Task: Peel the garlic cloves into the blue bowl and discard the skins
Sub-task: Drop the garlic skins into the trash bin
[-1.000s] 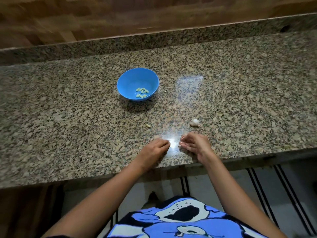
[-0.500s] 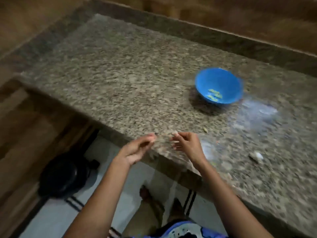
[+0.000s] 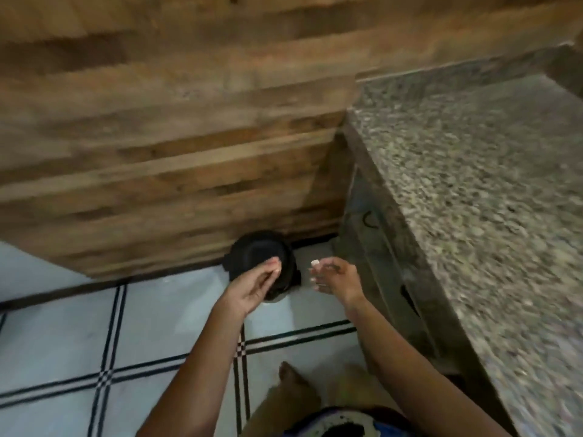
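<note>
My left hand [image 3: 252, 287] hovers over a black bin [image 3: 262, 258] that stands on the floor against the wooden wall. Its fingertips are drawn together against the thumb in a pinch, and what they pinch is too small and blurred to make out. My right hand [image 3: 337, 279] floats just right of the bin, beside the counter's side. Its fingers are loosely spread, with a pale speck at one fingertip. The blue bowl and the garlic cloves are out of view.
The granite counter [image 3: 473, 200] fills the right side, its end edge close to my right forearm. A wooden plank wall [image 3: 173, 137] stands behind the bin. White floor tiles [image 3: 63, 326] with black lines lie below, and my bare foot [image 3: 293, 386] is near the counter base.
The view swung left and down from the countertop to the floor. Both hands left the counter edge and now hang over and beside the black bin. The blue bowl dropped out of view.
</note>
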Demonstrator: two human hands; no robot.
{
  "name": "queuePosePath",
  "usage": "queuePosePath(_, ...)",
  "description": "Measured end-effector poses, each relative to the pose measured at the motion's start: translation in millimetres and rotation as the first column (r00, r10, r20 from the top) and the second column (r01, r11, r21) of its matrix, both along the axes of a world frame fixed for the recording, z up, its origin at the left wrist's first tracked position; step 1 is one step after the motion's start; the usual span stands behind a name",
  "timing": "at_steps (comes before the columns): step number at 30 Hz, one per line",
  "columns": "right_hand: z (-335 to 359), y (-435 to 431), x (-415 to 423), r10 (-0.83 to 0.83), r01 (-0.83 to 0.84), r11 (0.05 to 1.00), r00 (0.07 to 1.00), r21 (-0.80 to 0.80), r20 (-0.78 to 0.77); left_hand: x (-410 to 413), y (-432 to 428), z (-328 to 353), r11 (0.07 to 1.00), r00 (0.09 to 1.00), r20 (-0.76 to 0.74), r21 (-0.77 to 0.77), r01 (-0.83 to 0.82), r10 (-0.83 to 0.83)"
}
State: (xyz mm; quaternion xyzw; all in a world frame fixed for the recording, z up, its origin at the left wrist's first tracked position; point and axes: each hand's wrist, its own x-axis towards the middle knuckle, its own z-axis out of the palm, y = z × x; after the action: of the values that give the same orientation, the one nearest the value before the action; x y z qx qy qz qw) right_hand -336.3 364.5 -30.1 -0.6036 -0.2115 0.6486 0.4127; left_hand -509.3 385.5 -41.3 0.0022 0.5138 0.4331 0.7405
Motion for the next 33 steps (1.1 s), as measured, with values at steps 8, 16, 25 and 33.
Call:
queuePosePath(8,-30,67,-21,-0.038,0.058,0.993,0.983,-0.106,0.179,-42,47,-33,0.989,0.989,0.061,-0.073,-0.128,0.133)
queuePosePath(16,-83,122,-41,0.077,-0.023,0.968,0.975,-0.25,0.209,-48,95,-75,0.972,0.978,0.043,-0.123,-0.199,0.205)
queuePosePath(25,-194,170,-61,-0.052,0.08,0.919,0.995,-0.385,0.082,-20,111,-174,0.923,0.827,0.41,-0.187,-0.336,0.385)
queuePosePath(33,-354,231,-107,0.037,-0.014,0.927,0.998,-0.375,0.053,-25,172,-339,0.961,0.871,-0.463,-0.123,-0.248,0.166)
